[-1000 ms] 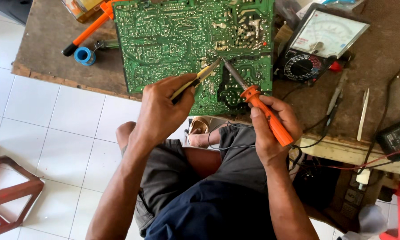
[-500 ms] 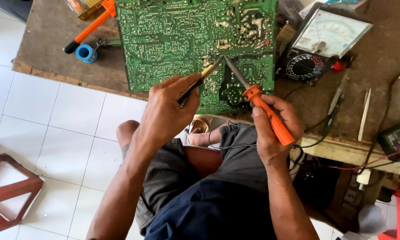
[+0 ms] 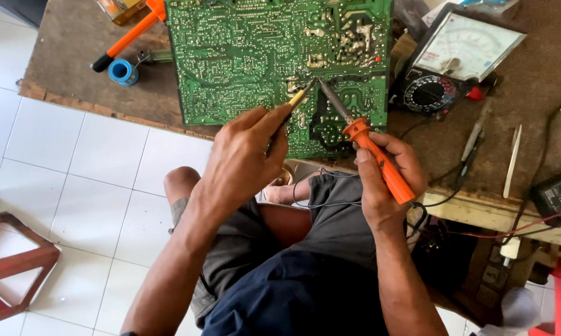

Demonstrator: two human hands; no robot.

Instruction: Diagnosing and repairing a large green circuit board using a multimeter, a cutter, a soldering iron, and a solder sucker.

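Circuit board (image 3: 243, 62) top edge cut off, right hand (image 3: 386, 180) grip closed around soldering iron (image 3: 371, 146), left hand (image 3: 243, 165) pinching yellow-tipped tool (image 3: 298, 98)

Worn wooden workbench (image 3: 75, 68), green circuit board (image 3: 243, 56), analog multimeter (image 3: 455, 59), blue solder spool (image 3: 121, 71), tweezers (image 3: 513, 160)
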